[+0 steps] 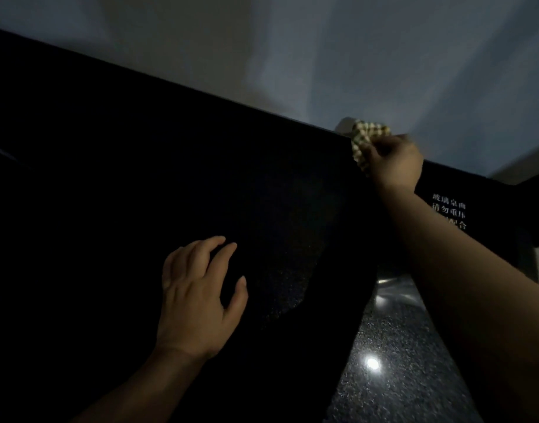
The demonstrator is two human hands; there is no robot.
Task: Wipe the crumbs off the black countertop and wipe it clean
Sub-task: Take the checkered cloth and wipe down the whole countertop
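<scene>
1. The black countertop point(140, 178) is recorded as the largest item. It fills the left and centre of the view, and its far edge runs diagonally from upper left to right.
2. A pale wall point(292, 41) is seen beyond that far edge.
3. A grey speckled surface point(399, 346) is noted at lower right, beside the near right side of the countertop.
4. A faint grainy patch point(286, 285) is observed on the countertop just right of the left hand. Whether it is crumbs or reflection cannot be told.
5. The left hand point(198, 300) is placed over the near middle of the countertop. Its fingers are spread and loosely bent, and nothing is held. Contact with the surface cannot be confirmed.
6. The right hand point(395, 161) is extended to the far edge of the countertop. Its fingers are curled around a checked cloth.
7. The checked cloth point(364, 134) is bunched in that grip and pressed at the far edge, partly overhanging it.
8. White printed characters point(449, 213) are seen on a dark panel right of the right wrist.
9. A bright light spot point(372, 363) is reflected in the speckled surface.
</scene>
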